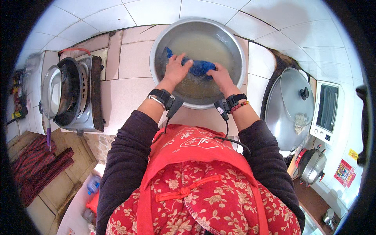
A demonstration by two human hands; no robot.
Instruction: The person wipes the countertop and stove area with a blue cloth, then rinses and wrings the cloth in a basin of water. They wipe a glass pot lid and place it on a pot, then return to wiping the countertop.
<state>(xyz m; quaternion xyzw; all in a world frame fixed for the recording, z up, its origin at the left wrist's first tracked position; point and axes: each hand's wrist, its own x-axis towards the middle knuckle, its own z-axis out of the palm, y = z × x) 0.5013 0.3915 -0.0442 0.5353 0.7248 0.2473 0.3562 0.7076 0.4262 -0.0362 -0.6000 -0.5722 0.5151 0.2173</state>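
A large round metal basin stands on the tiled counter in front of me, with cloudy, yellowish water in it. A wet, dark blue cloth is stretched sideways between my hands, at or just above the water. Its left end rises beyond my fingers near the basin's wall. My left hand is closed around the cloth's left part, palm down. My right hand grips the right end between thumb and fingers. Both wrists wear black straps with small devices.
On the left a gas stove carries a black wok and a strainer. To the right stands a big metal pot with a glass lid, beside a white microwave. A lidded pan sits nearer at right. Tiled wall rises behind the basin.
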